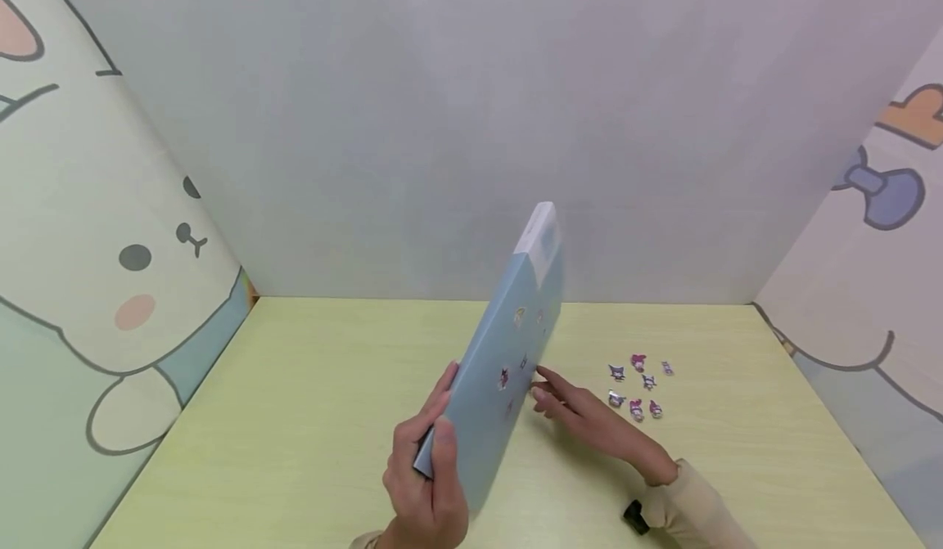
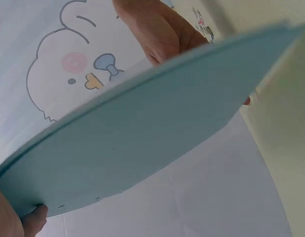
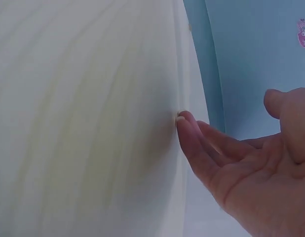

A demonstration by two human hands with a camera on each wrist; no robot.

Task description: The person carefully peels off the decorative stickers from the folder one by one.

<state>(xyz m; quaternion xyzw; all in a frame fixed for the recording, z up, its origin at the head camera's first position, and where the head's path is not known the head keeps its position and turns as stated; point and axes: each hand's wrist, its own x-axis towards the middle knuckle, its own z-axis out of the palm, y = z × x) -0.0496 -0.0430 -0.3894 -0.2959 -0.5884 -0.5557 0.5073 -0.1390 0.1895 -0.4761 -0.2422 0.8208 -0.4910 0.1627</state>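
1. A light-blue folder (image 1: pixel 489 398) is held tilted on edge above the middle of the surface (image 1: pixel 331 393), its white-marked far end (image 1: pixel 543 234) raised toward the back wall (image 1: pixel 368 123).
2. By the left hand (image 1: pixel 423 475), the folder's near end is pinched: the thumb is laid along the face turned to the right, and the fingers are wrapped behind the other face.
3. The grip of the right hand (image 1: pixel 593 422) is loosely spread, with nothing seen held in it; its fingertips are brought close to the folder's lower edge. Whether that edge is touched cannot be told.
4. Several small stickers (image 1: pixel 504 378) are seen scattered on the folder's right-facing side.
5. Seven loose cartoon pieces (image 1: pixel 638 362) are spread in a cluster on the surface, to the right of the folder and just beyond the right forearm.
6. The right wrist is covered by a pale sleeve (image 1: pixel 696 508), and a small black object (image 1: pixel 635 517) is seen beside it.
7. Cartoon figures are printed on the left panel (image 1: pixel 74 246) and the right panel (image 1: pixel 847 287).
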